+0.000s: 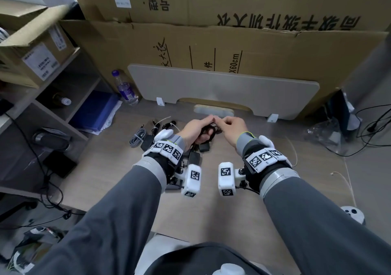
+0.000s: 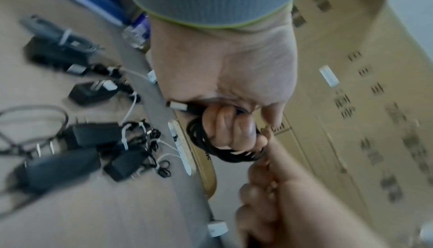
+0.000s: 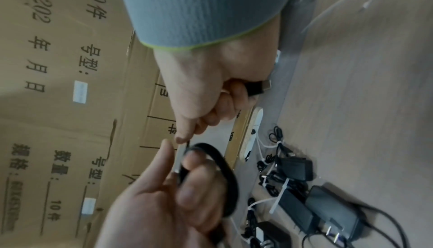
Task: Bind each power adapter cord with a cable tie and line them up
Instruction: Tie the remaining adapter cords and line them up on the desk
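Note:
My left hand (image 1: 198, 127) grips a black coiled cord (image 1: 208, 132) just above the desk. The coil (image 2: 206, 146) loops round its curled fingers, with a plug end (image 2: 178, 105) sticking out of the fist. My right hand (image 1: 227, 122) meets it fingertip to fingertip. Thumb and forefinger pinch a pale cable tie (image 3: 179, 156) at the coil (image 3: 222, 166), and a black plug (image 3: 257, 87) sits under its curled fingers. Several black adapters (image 1: 148, 140) with tied cords lie on the desk to the left (image 2: 93, 134) (image 3: 295, 166).
A grey desk panel (image 1: 222, 84) and big cardboard boxes (image 1: 211, 42) close the back. A water bottle (image 1: 125, 88) stands back left by a shelf unit (image 1: 53, 97). A white power strip (image 1: 213, 109) lies under the panel. A loose white cable (image 1: 294, 152) and a plastic bag (image 1: 323, 131) are on the right.

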The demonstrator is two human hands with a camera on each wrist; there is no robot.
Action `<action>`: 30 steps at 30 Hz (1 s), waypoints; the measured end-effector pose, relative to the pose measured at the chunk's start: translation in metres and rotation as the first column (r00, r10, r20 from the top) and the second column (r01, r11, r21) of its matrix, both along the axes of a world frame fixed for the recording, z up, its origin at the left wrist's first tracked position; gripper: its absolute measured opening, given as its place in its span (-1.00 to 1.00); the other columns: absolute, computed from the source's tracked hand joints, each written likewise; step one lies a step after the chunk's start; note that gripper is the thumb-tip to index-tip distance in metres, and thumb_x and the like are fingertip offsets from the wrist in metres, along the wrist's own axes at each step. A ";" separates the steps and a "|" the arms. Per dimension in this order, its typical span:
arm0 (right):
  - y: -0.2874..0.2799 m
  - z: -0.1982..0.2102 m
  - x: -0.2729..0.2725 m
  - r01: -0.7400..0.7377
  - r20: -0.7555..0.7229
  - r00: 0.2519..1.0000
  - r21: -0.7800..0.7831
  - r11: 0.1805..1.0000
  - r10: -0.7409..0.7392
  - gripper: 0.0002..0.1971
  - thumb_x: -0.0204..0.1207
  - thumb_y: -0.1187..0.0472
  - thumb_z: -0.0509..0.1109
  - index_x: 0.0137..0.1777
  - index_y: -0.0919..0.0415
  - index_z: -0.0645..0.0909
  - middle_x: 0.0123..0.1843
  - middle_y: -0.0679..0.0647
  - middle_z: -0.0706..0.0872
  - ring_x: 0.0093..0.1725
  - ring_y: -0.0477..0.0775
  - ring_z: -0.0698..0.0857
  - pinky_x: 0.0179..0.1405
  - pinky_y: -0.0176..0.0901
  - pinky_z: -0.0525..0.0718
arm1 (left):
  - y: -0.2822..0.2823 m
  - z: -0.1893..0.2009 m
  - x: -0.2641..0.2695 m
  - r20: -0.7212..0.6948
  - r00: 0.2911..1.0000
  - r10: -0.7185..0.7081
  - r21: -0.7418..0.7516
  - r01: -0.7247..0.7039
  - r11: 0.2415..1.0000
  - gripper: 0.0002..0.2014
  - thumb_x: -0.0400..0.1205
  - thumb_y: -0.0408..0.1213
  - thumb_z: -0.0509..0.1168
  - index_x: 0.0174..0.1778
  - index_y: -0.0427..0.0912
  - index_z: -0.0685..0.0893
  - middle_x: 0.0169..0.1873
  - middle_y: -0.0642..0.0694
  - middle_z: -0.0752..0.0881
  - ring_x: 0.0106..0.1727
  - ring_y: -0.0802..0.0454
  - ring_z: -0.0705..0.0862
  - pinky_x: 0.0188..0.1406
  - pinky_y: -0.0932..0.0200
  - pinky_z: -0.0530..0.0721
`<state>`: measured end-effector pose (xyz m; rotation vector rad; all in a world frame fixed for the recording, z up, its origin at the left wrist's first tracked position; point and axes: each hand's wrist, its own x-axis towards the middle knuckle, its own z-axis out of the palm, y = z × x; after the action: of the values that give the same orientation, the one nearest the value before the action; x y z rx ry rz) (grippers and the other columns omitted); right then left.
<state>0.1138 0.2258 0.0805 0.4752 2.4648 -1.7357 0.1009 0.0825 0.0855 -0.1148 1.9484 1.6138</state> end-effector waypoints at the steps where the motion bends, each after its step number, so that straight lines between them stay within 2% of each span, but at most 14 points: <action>1: 0.001 -0.003 0.001 0.005 -0.003 1.000 -0.016 1.000 -0.005 -0.57 0.60 -0.03 0.42 -0.46 0.11 0.48 -0.51 -0.04 0.48 -0.49 -0.07 0.37 -0.40 -0.17 0.37 | 0.002 0.004 0.001 0.017 1.000 0.011 0.080 -0.012 0.997 -0.56 0.75 0.09 0.11 -0.35 -0.12 0.53 -0.62 -0.03 0.40 -0.59 0.09 0.24 -0.59 0.23 0.09; 3: -0.001 -0.010 0.002 0.001 -0.023 1.000 -0.072 0.997 -0.003 -0.69 0.67 0.06 0.34 -0.33 0.11 0.59 -0.47 -0.03 0.51 -0.47 -0.06 0.40 -0.39 -0.16 0.38 | 0.007 0.009 -0.001 0.034 0.996 0.083 0.216 -0.088 0.972 -0.64 0.78 -0.08 0.09 -0.29 -0.15 0.52 -0.62 0.01 0.44 -0.59 0.12 0.32 -0.59 0.29 0.18; 5: -0.005 -0.013 0.005 -0.042 -0.034 0.999 -0.129 0.991 0.038 -0.83 0.71 0.22 0.28 0.00 0.13 0.71 -0.37 -0.05 0.59 -0.45 -0.12 0.47 -0.39 -0.26 0.43 | 0.007 0.013 -0.006 0.074 0.978 0.195 0.288 -0.208 0.935 -0.65 0.80 -0.12 0.05 -0.24 -0.19 0.54 -0.60 -0.01 0.47 -0.57 0.11 0.35 -0.56 0.30 0.24; 7: -0.009 -0.014 0.010 -0.090 -0.017 0.996 -0.179 0.980 0.088 -0.78 0.72 0.31 0.24 0.20 0.20 0.71 -0.32 0.05 0.63 -0.48 -0.08 0.49 -0.48 -0.28 0.47 | 0.005 0.018 -0.011 0.112 0.967 0.230 0.330 -0.254 0.909 -0.64 0.80 -0.12 0.03 -0.21 -0.21 0.54 -0.58 -0.03 0.46 -0.55 0.08 0.32 -0.54 0.28 0.27; 9: -0.012 -0.012 0.013 -0.133 -0.036 0.991 -0.197 0.971 0.128 -0.78 0.71 0.35 0.25 0.19 0.22 0.72 -0.29 0.16 0.64 -0.46 0.04 0.51 -0.47 -0.16 0.55 | 0.004 0.018 -0.012 0.101 0.969 0.224 0.346 -0.245 0.906 -0.68 0.80 -0.14 0.02 -0.19 -0.19 0.51 -0.56 -0.01 0.45 -0.54 0.08 0.31 -0.52 0.28 0.28; 11: -0.014 -0.009 0.011 -0.166 -0.049 0.986 -0.192 0.967 0.160 -0.76 0.67 0.39 0.27 0.17 0.20 0.74 -0.20 0.15 0.70 -0.28 0.08 0.64 -0.18 0.03 0.73 | 0.002 0.016 -0.013 0.078 0.968 0.240 0.346 -0.252 0.904 -0.69 0.81 -0.14 0.03 -0.20 -0.16 0.50 -0.53 -0.01 0.47 -0.52 0.09 0.33 -0.49 0.28 0.31; 13: -0.014 -0.007 0.011 -0.185 -0.002 0.982 -0.224 0.957 0.190 -0.71 0.60 0.51 0.28 0.18 0.24 0.72 -0.14 0.14 0.70 -0.16 0.09 0.67 -0.02 0.05 0.76 | 0.002 0.012 -0.012 0.065 0.966 0.250 0.346 -0.256 0.903 -0.69 0.81 -0.16 0.03 -0.21 -0.15 0.50 -0.47 -0.03 0.52 -0.49 0.10 0.39 -0.45 0.29 0.38; 17: -0.015 0.000 0.010 -0.170 0.091 0.973 -0.330 0.928 0.211 -0.67 0.57 0.57 0.20 0.01 0.17 0.68 -0.21 0.08 0.64 -0.23 0.06 0.60 -0.29 -0.17 0.72 | 0.004 0.008 -0.007 0.056 0.968 0.243 0.360 -0.247 0.900 -0.67 0.82 -0.17 0.01 -0.21 -0.15 0.51 -0.42 -0.05 0.53 -0.47 0.10 0.43 -0.41 0.30 0.42; 20: -0.020 -0.001 0.009 -0.078 0.149 0.976 -0.444 0.893 0.159 -0.74 0.67 0.42 0.21 -0.10 0.14 0.68 -0.18 0.12 0.68 -0.18 0.10 0.66 0.05 0.16 0.73 | 0.003 0.004 -0.007 0.036 0.962 0.271 0.331 -0.268 0.905 -0.68 0.82 -0.17 0.02 -0.25 -0.12 0.47 -0.43 -0.03 0.51 -0.50 0.12 0.40 -0.43 0.30 0.42; 22: -0.022 -0.005 0.010 -0.072 0.106 0.986 -0.436 0.897 0.131 -0.75 0.71 0.35 0.23 -0.10 0.14 0.71 -0.12 0.21 0.69 -0.11 0.18 0.64 0.19 0.31 0.68 | 0.005 0.005 -0.008 0.014 0.955 0.296 0.293 -0.286 0.912 -0.66 0.82 -0.16 0.03 -0.28 -0.12 0.46 -0.44 -0.02 0.50 -0.48 0.11 0.38 -0.42 0.28 0.42; 25: -0.022 -0.012 0.007 0.004 0.058 0.998 -0.402 0.916 0.021 -0.83 0.67 0.36 0.32 -0.04 0.23 0.74 -0.05 0.25 0.76 -0.07 0.18 0.69 0.18 0.18 0.74 | 0.014 0.006 -0.011 -0.132 0.937 0.324 0.107 -0.311 0.944 -0.63 0.77 -0.13 0.09 -0.36 -0.10 0.51 -0.44 -0.05 0.52 -0.42 0.03 0.42 -0.35 0.15 0.42; 27: -0.017 -0.014 0.005 0.031 0.036 0.999 -0.374 0.927 -0.019 -0.85 0.64 0.33 0.37 0.08 0.27 0.77 -0.07 0.19 0.79 -0.10 0.11 0.72 0.01 -0.08 0.79 | 0.016 0.003 -0.015 -0.184 0.932 0.312 0.026 -0.313 0.949 -0.65 0.74 -0.06 0.11 -0.35 -0.05 0.53 -0.33 -0.10 0.56 -0.29 -0.03 0.49 -0.24 0.13 0.48; 28: -0.014 -0.015 0.005 0.012 0.015 1.000 -0.313 0.950 -0.008 -0.86 0.62 0.29 0.41 0.07 0.21 0.79 -0.11 0.11 0.80 -0.12 0.05 0.70 -0.05 -0.17 0.74 | 0.016 0.002 -0.016 -0.141 0.943 0.301 0.039 -0.298 0.954 -0.66 0.75 -0.05 0.11 -0.33 -0.06 0.53 -0.28 -0.13 0.55 -0.25 -0.05 0.51 -0.21 0.12 0.49; 30: -0.003 -0.017 0.005 -0.051 -0.035 0.998 -0.123 0.991 0.047 -0.90 0.58 0.16 0.46 -0.06 0.02 0.82 -0.17 -0.04 0.78 -0.10 -0.02 0.67 -0.01 -0.17 0.61 | 0.017 0.002 -0.017 0.014 0.965 0.260 0.158 -0.259 0.953 -0.66 0.78 -0.06 0.08 -0.29 -0.11 0.46 -0.25 -0.19 0.53 -0.24 -0.07 0.50 -0.22 0.07 0.51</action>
<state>0.1192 0.2232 0.0638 0.3749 2.3508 -1.8765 0.0839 0.0997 0.0877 -0.3132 1.8619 1.9351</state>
